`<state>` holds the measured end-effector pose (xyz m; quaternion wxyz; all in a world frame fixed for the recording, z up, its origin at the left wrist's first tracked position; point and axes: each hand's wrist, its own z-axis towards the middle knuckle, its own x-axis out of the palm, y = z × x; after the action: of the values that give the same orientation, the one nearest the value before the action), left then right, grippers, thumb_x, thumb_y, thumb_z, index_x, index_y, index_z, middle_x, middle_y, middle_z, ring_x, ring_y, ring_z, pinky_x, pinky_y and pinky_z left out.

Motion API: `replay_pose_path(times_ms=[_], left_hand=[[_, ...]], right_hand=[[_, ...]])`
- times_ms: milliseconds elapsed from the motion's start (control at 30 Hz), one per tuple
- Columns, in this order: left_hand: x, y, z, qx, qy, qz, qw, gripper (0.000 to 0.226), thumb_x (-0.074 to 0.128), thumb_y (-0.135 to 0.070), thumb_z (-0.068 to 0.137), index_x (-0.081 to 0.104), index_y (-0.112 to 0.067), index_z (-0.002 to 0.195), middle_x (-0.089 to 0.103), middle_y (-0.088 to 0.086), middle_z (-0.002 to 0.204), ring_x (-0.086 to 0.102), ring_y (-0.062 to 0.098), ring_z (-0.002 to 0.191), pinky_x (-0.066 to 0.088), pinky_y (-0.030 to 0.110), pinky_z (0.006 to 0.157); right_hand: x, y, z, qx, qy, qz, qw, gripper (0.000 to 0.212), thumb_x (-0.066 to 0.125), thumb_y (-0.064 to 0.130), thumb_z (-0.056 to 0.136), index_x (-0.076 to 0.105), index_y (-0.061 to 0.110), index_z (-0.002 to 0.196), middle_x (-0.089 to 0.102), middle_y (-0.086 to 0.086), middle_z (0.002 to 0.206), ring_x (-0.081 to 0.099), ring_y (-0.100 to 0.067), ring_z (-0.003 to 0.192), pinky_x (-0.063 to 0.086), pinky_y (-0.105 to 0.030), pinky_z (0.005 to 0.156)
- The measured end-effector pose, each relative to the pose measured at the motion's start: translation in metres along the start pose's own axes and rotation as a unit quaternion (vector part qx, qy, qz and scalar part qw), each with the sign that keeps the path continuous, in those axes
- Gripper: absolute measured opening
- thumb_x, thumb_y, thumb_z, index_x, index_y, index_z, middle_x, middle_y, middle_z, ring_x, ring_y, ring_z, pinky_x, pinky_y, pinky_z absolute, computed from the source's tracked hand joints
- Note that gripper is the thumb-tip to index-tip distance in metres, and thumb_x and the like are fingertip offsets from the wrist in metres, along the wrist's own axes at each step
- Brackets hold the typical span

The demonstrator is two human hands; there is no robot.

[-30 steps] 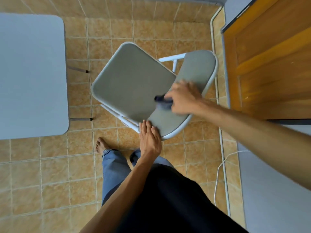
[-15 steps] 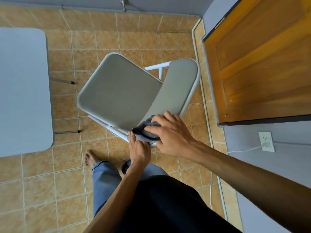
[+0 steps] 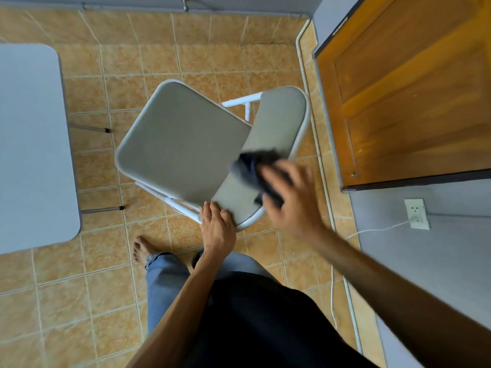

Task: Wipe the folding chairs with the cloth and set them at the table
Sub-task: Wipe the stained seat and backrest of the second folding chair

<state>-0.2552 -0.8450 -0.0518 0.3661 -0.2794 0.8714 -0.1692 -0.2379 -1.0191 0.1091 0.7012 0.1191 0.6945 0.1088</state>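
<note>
Wiping backrest [image 3: 281, 120] w/ dark cloth [image 3: 252, 166] | R hand [image 3: 289, 200] presses cloth by backrest's right edge, blurred, can't tell if fingers curl round it | L hand [image 3: 216, 229] flat, fingers straight, on backrest's near corner | folding chair [image 3: 186, 144] unfolded on tile floor [image 3: 93, 288], apart from right edge of table [image 3: 32, 144].
</note>
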Motion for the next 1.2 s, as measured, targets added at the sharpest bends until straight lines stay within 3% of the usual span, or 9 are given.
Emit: replay_pose_path(times_ms=[100, 267, 367, 500, 667, 800, 933, 1100, 1200], left_hand=[[-0.010, -0.010, 0.009, 0.010, 0.052, -0.023, 0.998, 0.095, 0.033, -0.078, 0.075, 0.034, -0.019, 0.149, 0.020, 0.010, 0.160, 0.008, 0.027, 0.150, 0.007, 0.047, 0.122], [-0.012, -0.032, -0.011, 0.024, -0.039, -0.036, 0.998, 0.058, 0.035, -0.038, 0.091, 0.035, -0.011, 0.143, 0.024, 0.012, 0.159, 0.012, 0.035, 0.148, 0.013, 0.052, 0.119], [-0.015, -0.042, -0.019, -0.006, -0.091, -0.110, 0.990, 0.066, 0.012, -0.042, 0.093, 0.035, -0.015, 0.149, 0.026, 0.009, 0.160, 0.014, 0.030, 0.150, 0.011, 0.046, 0.122], [-0.016, -0.046, -0.022, 0.019, -0.126, -0.099, 0.987, 0.068, 0.011, -0.040, 0.092, 0.037, -0.013, 0.148, 0.030, 0.010, 0.159, 0.017, 0.028, 0.150, 0.011, 0.043, 0.122], [-0.013, -0.046, -0.021, 0.021, -0.144, -0.116, 0.982, 0.067, 0.015, -0.038, 0.092, 0.047, -0.008, 0.143, 0.042, 0.014, 0.151, 0.030, 0.033, 0.145, 0.021, 0.049, 0.119], [-0.010, -0.040, -0.016, 0.016, -0.159, -0.134, 0.978, 0.070, 0.014, -0.040, 0.090, 0.048, -0.008, 0.142, 0.045, 0.012, 0.150, 0.032, 0.031, 0.144, 0.024, 0.051, 0.117], [-0.011, -0.042, -0.018, 0.001, -0.151, -0.139, 0.979, 0.066, 0.016, -0.042, 0.093, 0.044, -0.014, 0.146, 0.036, 0.008, 0.156, 0.025, 0.026, 0.148, 0.015, 0.045, 0.121], [-0.013, -0.041, -0.020, -0.005, -0.143, -0.145, 0.979, 0.072, 0.012, -0.049, 0.090, 0.041, -0.016, 0.147, 0.033, 0.006, 0.158, 0.022, 0.024, 0.149, 0.013, 0.044, 0.122], [-0.014, -0.043, -0.018, -0.009, -0.142, -0.149, 0.979, 0.067, 0.017, -0.043, 0.092, 0.043, -0.015, 0.146, 0.035, 0.007, 0.157, 0.023, 0.025, 0.149, 0.014, 0.044, 0.122]], right_hand=[[0.005, 0.010, -0.045, -0.121, 0.077, -0.014, 0.990, 0.056, 0.071, 0.029, 0.080, 0.063, 0.029, 0.135, 0.053, -0.006, 0.140, 0.052, -0.035, 0.110, 0.043, -0.044, 0.095], [-0.013, -0.064, 0.044, -0.065, -0.018, -0.054, 0.996, 0.051, 0.065, 0.027, 0.086, 0.061, 0.019, 0.136, 0.057, -0.016, 0.133, 0.057, -0.042, 0.106, 0.044, -0.047, 0.090], [-0.034, -0.105, 0.127, -0.010, -0.015, -0.107, 0.994, 0.050, 0.056, 0.031, 0.089, 0.061, 0.022, 0.139, 0.058, -0.016, 0.127, 0.053, -0.041, 0.107, 0.041, -0.044, 0.090], [-0.037, -0.093, 0.172, 0.071, 0.027, -0.134, 0.988, 0.053, 0.052, 0.035, 0.083, 0.062, 0.029, 0.135, 0.056, -0.010, 0.125, 0.050, -0.040, 0.112, 0.038, -0.041, 0.094], [-0.003, 0.005, 0.075, -0.168, 0.224, -0.113, 0.953, 0.040, 0.056, 0.038, 0.071, 0.072, 0.033, 0.107, 0.060, 0.000, 0.104, 0.050, -0.030, 0.100, 0.041, -0.040, 0.084], [0.011, 0.028, 0.091, -0.196, 0.340, -0.144, 0.908, 0.038, 0.060, 0.036, 0.077, 0.068, 0.035, 0.114, 0.058, 0.002, 0.110, 0.047, -0.027, 0.108, 0.035, -0.036, 0.083], [0.013, -0.031, 0.195, -0.109, 0.293, -0.258, 0.914, 0.039, 0.062, 0.042, 0.083, 0.068, 0.039, 0.122, 0.059, -0.007, 0.117, 0.049, -0.035, 0.117, 0.044, -0.039, 0.090], [0.015, -0.084, 0.285, 0.069, 0.238, -0.317, 0.915, 0.046, 0.067, 0.035, 0.087, 0.061, 0.032, 0.132, 0.043, -0.009, 0.145, 0.029, -0.039, 0.140, 0.025, -0.049, 0.114], [0.020, -0.069, 0.273, 0.059, 0.257, -0.276, 0.924, 0.042, 0.067, 0.035, 0.089, 0.066, 0.026, 0.130, 0.050, -0.012, 0.138, 0.048, -0.039, 0.128, 0.042, -0.042, 0.104]])
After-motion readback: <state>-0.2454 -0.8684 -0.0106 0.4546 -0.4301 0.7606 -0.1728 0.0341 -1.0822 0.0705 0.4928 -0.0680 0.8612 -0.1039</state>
